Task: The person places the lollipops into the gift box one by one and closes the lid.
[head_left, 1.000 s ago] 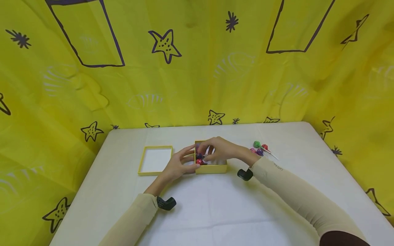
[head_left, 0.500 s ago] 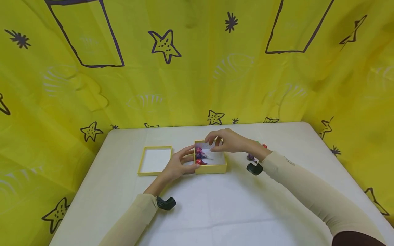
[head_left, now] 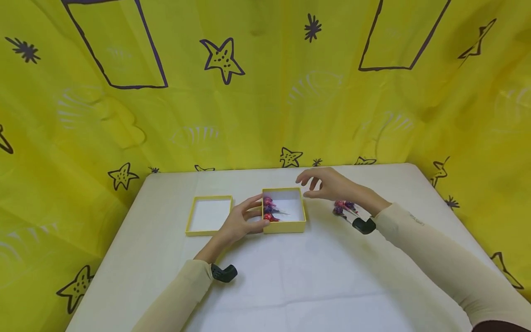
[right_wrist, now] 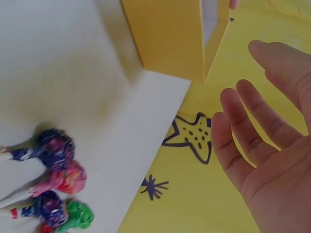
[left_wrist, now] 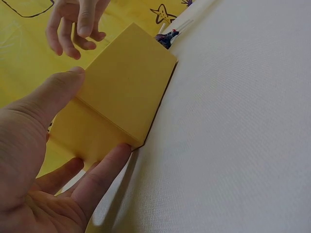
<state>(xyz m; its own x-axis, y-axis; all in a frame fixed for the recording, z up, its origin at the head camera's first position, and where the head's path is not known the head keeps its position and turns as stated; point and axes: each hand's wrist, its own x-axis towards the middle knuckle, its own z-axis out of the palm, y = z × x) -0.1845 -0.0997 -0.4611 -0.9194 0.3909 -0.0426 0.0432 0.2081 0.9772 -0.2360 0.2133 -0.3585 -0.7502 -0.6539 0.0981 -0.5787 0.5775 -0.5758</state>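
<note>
An open yellow cardboard box [head_left: 284, 227] with a white inside stands mid-table. Along its left wall lie lollipops: a pink one [head_left: 268, 201], a purple one [head_left: 270, 210] and a red one [head_left: 270, 217]. My left hand [head_left: 239, 224] holds the box at its near left corner, thumb by the front rim and fingertips against the side, as the left wrist view shows. Above the table beyond the box's right rim, my right hand [head_left: 329, 184] hangs with loosely bent fingers and nothing in them. In the right wrist view its palm [right_wrist: 277, 184] is bare.
Left of the box lies a shallow yellow-rimmed lid [head_left: 209, 234], white inside. Several lollipops [head_left: 340, 210] lie on the table at the right, partly behind my right forearm; the right wrist view shows a green lollipop [right_wrist: 80, 215] among them. A yellow patterned curtain [head_left: 257, 115] backs the table.
My right hand has come up out of the box and moved right, past its rim, uncovering the lollipops inside. My left hand and the box have stayed in place.
</note>
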